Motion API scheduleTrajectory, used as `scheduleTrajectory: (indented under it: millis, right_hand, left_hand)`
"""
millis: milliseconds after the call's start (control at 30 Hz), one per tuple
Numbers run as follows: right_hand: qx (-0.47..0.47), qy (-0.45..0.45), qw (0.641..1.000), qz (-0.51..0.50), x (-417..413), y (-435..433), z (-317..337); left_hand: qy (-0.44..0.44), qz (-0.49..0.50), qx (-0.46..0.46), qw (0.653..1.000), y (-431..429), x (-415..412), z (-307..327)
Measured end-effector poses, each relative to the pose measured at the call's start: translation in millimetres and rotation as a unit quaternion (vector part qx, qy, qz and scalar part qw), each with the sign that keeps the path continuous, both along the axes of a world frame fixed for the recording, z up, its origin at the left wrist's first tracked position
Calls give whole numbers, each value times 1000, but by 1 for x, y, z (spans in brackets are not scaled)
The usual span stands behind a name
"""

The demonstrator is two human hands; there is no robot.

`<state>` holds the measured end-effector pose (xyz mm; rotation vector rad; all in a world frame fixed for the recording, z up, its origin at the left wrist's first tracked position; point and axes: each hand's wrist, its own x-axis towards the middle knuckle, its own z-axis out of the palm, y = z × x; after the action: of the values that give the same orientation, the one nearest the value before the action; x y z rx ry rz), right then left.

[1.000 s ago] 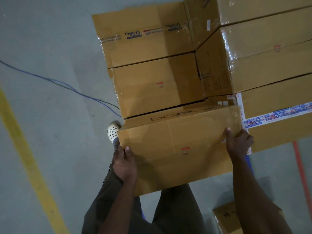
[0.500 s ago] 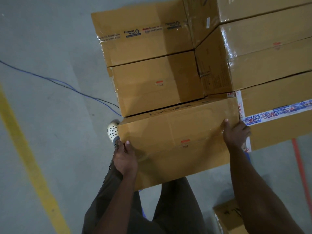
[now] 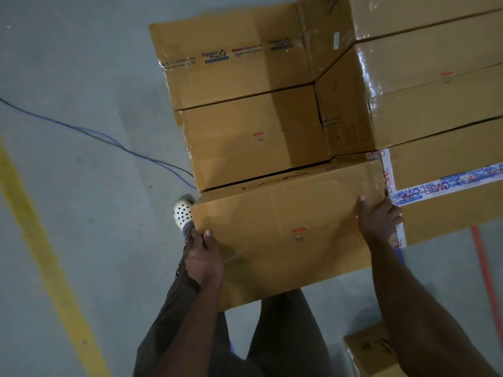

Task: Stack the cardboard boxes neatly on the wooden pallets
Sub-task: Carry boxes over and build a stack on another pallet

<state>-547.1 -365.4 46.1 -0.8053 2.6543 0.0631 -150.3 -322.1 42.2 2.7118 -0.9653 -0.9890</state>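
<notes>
I hold a long brown cardboard box (image 3: 283, 229) by its two ends. My left hand (image 3: 202, 257) grips the left end and my right hand (image 3: 378, 216) grips the right end. The box's far edge meets a stack of taped cardboard boxes: two stacked boxes (image 3: 245, 104) straight ahead and a taller pile (image 3: 430, 85) to the right. A box with printed tape (image 3: 446, 186) lies right of my right hand. The pallet underneath is hidden.
Grey concrete floor with a yellow painted line (image 3: 40, 240) on the left. A blue and black cable (image 3: 109, 140) runs across the floor to the stack. My white clog (image 3: 183, 212) is beside the box. Another cardboard box (image 3: 373, 352) sits at lower right, by an orange line (image 3: 487, 281).
The held box has slid slightly forward and up against the stack, and both hands moved with it. The view shifted a little.
</notes>
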Motion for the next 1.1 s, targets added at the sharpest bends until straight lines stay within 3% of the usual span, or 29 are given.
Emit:
scheduleTrajectory:
  millis: [433,700,967,1100]
  right_hand:
    - [82,-11,997,8,4,-21,-1]
    - [33,-33,999,-26,15,-6,7]
    - [-26,-38,999,-3,42,57,17]
    - [-32,-101,993,60,33,79,22]
  left_hand:
    - [59,-36,49,996,0,-2,18]
    - [28,-59,73,995,-7,-3,23]
    - [-4,-109,-8,994,-2,-89,49]
    - [-37,-123,-56,990,36,-136,56]
